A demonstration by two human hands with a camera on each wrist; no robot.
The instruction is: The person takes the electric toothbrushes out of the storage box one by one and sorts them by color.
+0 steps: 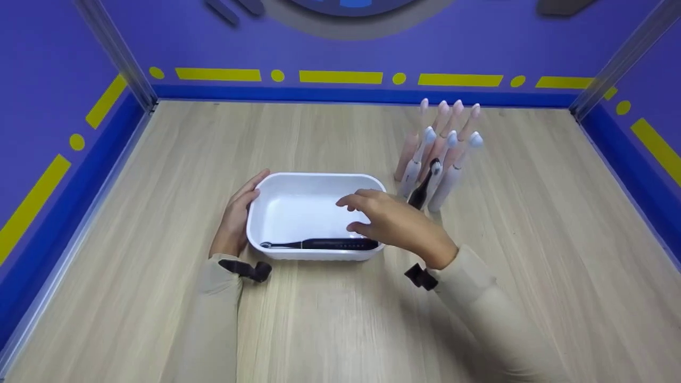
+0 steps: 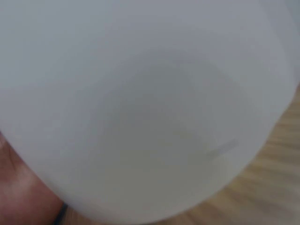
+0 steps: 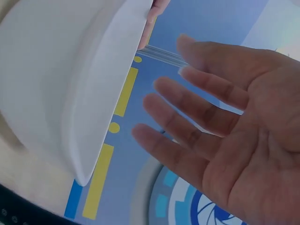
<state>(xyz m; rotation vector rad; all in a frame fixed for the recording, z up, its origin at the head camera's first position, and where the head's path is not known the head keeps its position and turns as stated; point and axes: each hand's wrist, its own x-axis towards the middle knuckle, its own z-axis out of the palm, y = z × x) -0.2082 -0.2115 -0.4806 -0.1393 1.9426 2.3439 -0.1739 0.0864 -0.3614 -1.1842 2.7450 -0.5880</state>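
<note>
A white rectangular box [image 1: 298, 213] with rounded corners stands on the table. Along its near wall inside lies a black electric toothbrush [image 1: 340, 244], its head pointing left. My left hand [image 1: 234, 218] rests against the box's left outer wall, thumb at the rim; in the left wrist view the white wall fills most of the picture. Over the right part of the box hovers my right hand [image 1: 393, 221], its fingers spread and holding nothing. The right wrist view shows that palm [image 3: 248, 154] bare, apart from the box.
To the right of the box, electric toothbrushes stand upright close together: several pink ones [image 1: 407, 151] behind, white ones [image 1: 446, 189] in front, and a black one [image 1: 420, 192] nearest. Blue panels [image 1: 340, 94] with yellow marks enclose the wooden table [image 1: 330, 324] at the back and sides.
</note>
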